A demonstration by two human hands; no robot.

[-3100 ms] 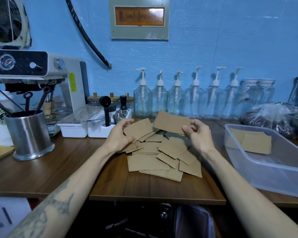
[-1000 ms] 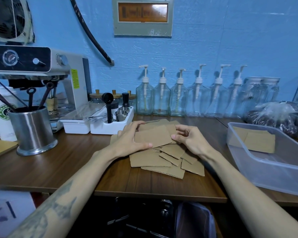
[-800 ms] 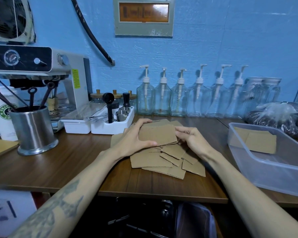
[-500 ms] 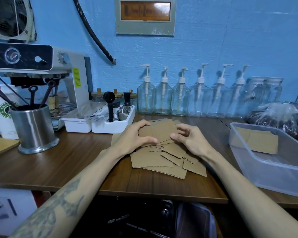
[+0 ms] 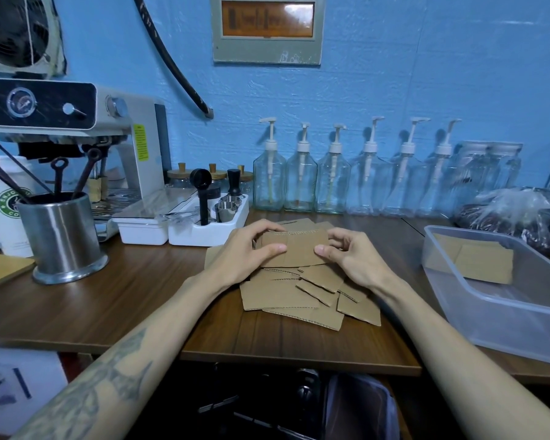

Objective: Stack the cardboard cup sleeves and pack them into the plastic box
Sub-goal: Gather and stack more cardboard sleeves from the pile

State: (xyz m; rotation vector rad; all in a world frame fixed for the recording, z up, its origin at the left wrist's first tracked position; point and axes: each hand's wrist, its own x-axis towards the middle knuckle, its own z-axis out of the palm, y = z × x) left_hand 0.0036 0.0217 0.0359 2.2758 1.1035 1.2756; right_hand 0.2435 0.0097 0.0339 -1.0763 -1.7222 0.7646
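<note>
Half a second ago the small stack of sleeves (image 5: 294,249) sat tilted between my hands, one corner dipping toward my right thumb; now I have squared it up, its corrugated top edge level and showing as a thin line just past my fingertips. My left hand (image 5: 247,252) has slid its thumb further in across the front face, and my right hand (image 5: 351,255) has closed in to meet it, so both thumbs now lie flat on the cardboard, nearly tip to tip.

I grip the stack from both ends, fingers curled behind it, thumbs pressing on the front. Its long axis runs left to right, from one palm to the other, and its broad face is turned up and toward me. It is held just above the loose pile of sleeves (image 5: 308,296), which spreads under my wrists and toward me on the wooden counter (image 5: 108,296).

Well out past my right wrist stands the plastic box (image 5: 502,315), with a few sleeves (image 5: 483,266) lying flat at its far end.
</note>
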